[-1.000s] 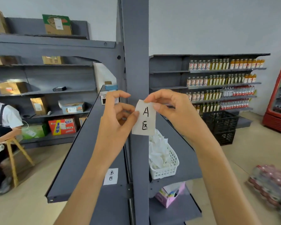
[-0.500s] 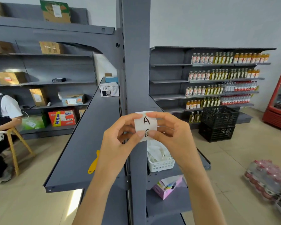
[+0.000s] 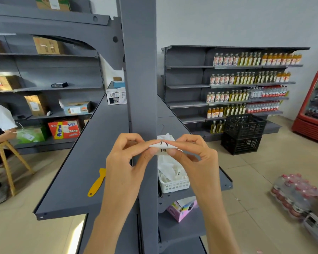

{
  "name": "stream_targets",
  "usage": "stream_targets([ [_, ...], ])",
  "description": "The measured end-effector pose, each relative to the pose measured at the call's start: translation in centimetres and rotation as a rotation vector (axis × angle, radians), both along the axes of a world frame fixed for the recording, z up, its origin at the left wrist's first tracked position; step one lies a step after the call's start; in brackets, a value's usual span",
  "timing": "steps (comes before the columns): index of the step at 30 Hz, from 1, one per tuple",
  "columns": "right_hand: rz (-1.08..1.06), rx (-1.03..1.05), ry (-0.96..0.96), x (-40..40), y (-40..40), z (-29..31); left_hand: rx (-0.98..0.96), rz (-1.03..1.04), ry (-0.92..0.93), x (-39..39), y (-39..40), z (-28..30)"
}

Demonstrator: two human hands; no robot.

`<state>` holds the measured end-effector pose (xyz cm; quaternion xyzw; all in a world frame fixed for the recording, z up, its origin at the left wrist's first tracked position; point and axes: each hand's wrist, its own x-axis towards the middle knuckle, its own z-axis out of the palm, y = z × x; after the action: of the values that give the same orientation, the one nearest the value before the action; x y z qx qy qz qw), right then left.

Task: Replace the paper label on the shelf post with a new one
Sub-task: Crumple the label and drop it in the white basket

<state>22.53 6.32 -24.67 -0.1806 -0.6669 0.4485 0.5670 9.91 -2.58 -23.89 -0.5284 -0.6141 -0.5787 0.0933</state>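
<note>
Both hands are pinching a small white paper label [image 3: 162,146] with black handwriting before the grey metal shelf post [image 3: 138,70]: left hand [image 3: 126,158] at nine o'clock, right hand [image 3: 193,154] at three o'clock.

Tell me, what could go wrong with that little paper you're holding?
The paper label is pinched and bent between both hands, left hand and right hand, so it might crease or tear across the writing. It is held in the air beside the shelf post; if it slips, it could fall into the white basket of similar papers.
</note>
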Motion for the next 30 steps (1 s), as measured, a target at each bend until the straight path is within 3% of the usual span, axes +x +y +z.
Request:
stream_targets([
  [7,0.028,-0.086,0.033,0.7,2.3,-0.4,-0.083,-0.110,-0.078,1.3,2.8,-0.7],
  [14,0.206,-0.110,0.073,2.2,5.0,0.4,-0.095,-0.383,-0.429,3.8,7.0,-0.6],
  [21,0.152,-0.080,0.064,3.7,8.0,0.2,-0.145,-0.526,-0.736,5.8,10.6,-0.7],
  [26,-0.005,-0.042,0.076,3.8,10.0,-0.7,-0.017,-0.539,-0.706,7.9,12.8,-1.7],
  [30,-0.032,-0.037,0.035,4.8,11.3,-1.6,-0.003,-0.548,-0.479,8.2,13.6,-2.5],
])
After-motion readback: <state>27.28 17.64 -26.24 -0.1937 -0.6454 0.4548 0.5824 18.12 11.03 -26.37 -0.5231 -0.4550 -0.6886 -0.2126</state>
